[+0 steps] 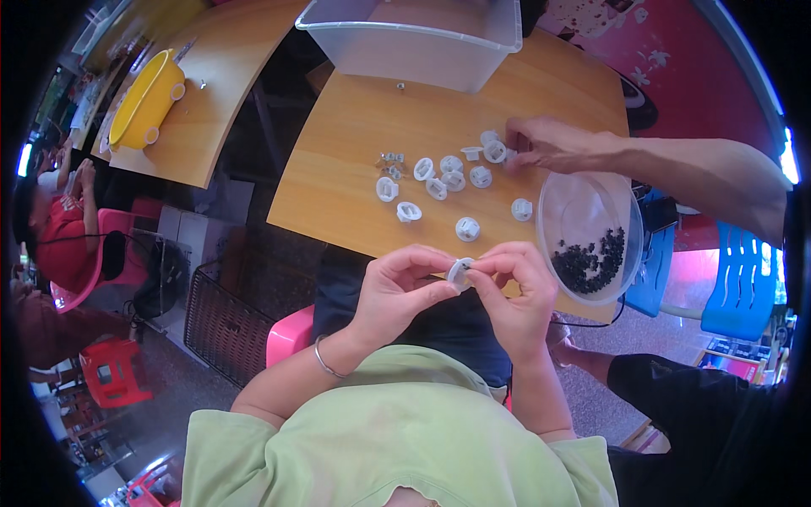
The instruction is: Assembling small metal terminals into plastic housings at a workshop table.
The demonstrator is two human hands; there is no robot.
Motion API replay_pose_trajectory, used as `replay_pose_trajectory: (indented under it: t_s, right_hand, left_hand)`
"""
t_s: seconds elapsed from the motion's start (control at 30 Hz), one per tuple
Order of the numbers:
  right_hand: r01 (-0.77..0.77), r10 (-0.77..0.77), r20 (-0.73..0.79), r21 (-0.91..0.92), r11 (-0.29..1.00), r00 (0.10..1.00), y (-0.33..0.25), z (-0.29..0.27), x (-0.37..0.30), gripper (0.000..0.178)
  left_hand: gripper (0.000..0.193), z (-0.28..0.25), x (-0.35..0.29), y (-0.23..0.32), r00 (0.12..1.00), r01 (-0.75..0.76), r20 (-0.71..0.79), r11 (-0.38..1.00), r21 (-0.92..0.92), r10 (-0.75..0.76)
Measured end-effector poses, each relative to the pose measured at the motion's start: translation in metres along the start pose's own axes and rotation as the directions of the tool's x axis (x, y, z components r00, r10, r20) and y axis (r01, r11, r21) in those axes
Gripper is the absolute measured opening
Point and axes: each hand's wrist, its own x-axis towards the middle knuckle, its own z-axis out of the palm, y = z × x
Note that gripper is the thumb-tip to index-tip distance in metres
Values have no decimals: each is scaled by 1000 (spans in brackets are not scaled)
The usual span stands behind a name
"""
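Note:
A small white round plastic cap (459,274) is held above the table's near edge, in front of my body. My left hand (399,289) pinches it between thumb and fingers. My right hand (517,291) grips its right side with closed fingertips, where a tiny dark spot shows; I cannot make out what that is. Just beyond my hands, another white cap (467,229) lies on the wooden table (338,182). Several more white caps (453,180) are scattered farther off, beside a small heap of shiny metal pieces (391,160).
At the right edge sits a clear round tub (577,196) of small black pieces (590,266). Another person's hand (541,144) reaches in from the right, touching white caps. A large translucent bin (405,55) stands at the back. A yellow basin (145,97) is on the left table.

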Motion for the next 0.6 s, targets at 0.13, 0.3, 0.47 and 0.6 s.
replay_pose_trajectory:
  t_s: [0.13, 0.3, 0.47, 0.6]
  right_hand:
    - [37, -37, 5, -23, 999, 999, -1, 1, 0, 12]
    - [79, -78, 14, -8, 997, 997, -2, 5, 1, 12]
    - [-38, 28, 60, 175, 984, 998, 9, 8, -1, 14]
    - [-287, 226, 176, 567, 772, 958, 16, 10, -6, 20]
  left_hand:
    - [22, -2, -2, -1, 1000, -18, -11, 999, 35, 18]
    - [21, -4, -5, 1, 999, -33, 1, 996, 80, 33]
    - [21, -5, -4, 0, 994, -100, 46, 990, 96, 96]
    - [23, 2, -3, 1, 998, -60, 1, 997, 39, 60]
